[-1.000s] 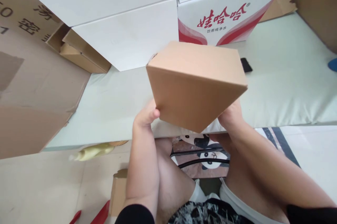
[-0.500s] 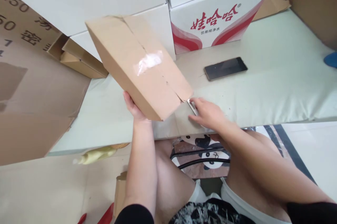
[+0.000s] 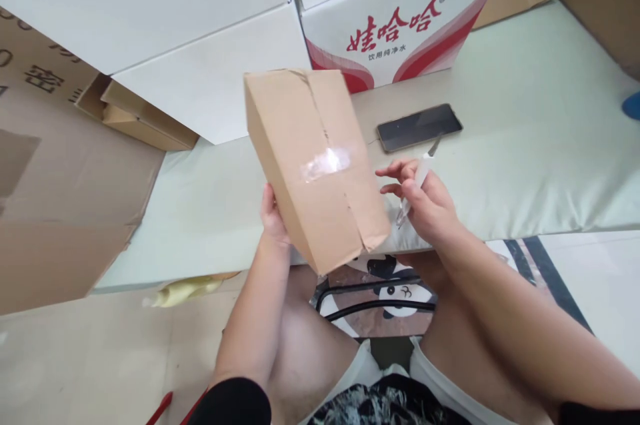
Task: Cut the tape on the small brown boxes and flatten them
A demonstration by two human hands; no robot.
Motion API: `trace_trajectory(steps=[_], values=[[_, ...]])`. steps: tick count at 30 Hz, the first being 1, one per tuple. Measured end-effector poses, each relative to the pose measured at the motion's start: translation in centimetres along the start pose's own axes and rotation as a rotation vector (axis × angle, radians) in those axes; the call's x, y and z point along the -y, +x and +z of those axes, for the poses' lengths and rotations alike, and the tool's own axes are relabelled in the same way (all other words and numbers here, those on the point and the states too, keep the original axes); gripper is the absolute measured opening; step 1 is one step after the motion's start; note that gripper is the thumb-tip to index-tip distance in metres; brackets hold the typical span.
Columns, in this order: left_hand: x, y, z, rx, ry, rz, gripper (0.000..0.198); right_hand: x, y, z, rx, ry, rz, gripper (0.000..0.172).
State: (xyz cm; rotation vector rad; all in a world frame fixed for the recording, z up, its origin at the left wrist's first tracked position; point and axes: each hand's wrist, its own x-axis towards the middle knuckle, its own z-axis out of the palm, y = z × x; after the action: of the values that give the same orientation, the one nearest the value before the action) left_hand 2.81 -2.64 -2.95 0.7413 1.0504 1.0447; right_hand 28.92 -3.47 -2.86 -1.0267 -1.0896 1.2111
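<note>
Against the left hand (image 3: 275, 215) in the head view, supporting the carton (image 3: 323, 215), tilted, with its tape (image 3: 327, 164) exposed. Right of that hold, now grasping the knife (image 3: 423, 170) in the right hand (image 3: 433, 204), with its blade (image 3: 435, 145) newly in sight, apparently leaving neither hand spare.

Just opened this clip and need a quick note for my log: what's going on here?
A person's left hand holds a cardboard box tilted above a cloth-covered surface. Clear tape lies across the seam of the box. The right hand, close beside the box, holds a slim white-handled tool, its metal tip pointing away from the person. A phone lies on the surface beyond that hand.
</note>
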Motion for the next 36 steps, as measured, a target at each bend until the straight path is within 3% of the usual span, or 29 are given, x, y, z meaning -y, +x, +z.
trace_trajectory(steps=[4,8,12,15,18,21,26,28,31,34,36], values=[[2.2,0.7,2.3,0.005,-0.14,-0.18,0.063,1.3,-0.6,0.3,0.053,-0.069,-0.097,0.06],[2.8,1.5,3.2,0.037,0.131,-0.208,0.047,2.4,-0.4,-0.1,-0.002,-0.117,-0.135,0.057],[1.2,1.1,2.6,-0.027,0.306,-0.016,0.048,2.3,-0.4,-0.4,-0.013,-0.149,-0.174,0.046],[-0.5,0.2,2.8,-0.117,0.49,0.333,0.056,2.0,-0.5,-0.1,0.049,-0.233,-0.192,0.037],[-1.9,-0.3,3.5,0.013,0.6,0.581,0.06,1.7,-0.6,0.6,0.082,-0.293,-0.2,0.031],[-2.7,-0.4,4.1,0.178,0.768,0.639,0.054,1.4,-0.3,1.1,0.035,-0.25,-0.207,0.029],[-3.2,-0.8,4.3,0.254,0.893,0.62,0.048,2.3,-0.2,1.0,-0.249,-0.15,-0.177,0.02],[-3.4,-1.2,4.8,0.275,0.966,0.609,0.041,3.9,-0.7,0.6,-0.285,-0.314,-0.103,0.029],[-3.8,-1.9,6.4,0.248,1.065,0.579,0.039,7.1,-1.5,0.1,-0.2,-0.726,-0.029,0.058],[-4.1,-2.7,7.9,0.191,1.113,0.542,0.039,10.1,-2.0,0.3,-0.057,-1.073,-0.018,0.055],[-4.1,-3.2,8.5,0.175,1.117,0.522,0.037,11.5,-2.0,0.8,0.032,-1.214,-0.086,0.05]])
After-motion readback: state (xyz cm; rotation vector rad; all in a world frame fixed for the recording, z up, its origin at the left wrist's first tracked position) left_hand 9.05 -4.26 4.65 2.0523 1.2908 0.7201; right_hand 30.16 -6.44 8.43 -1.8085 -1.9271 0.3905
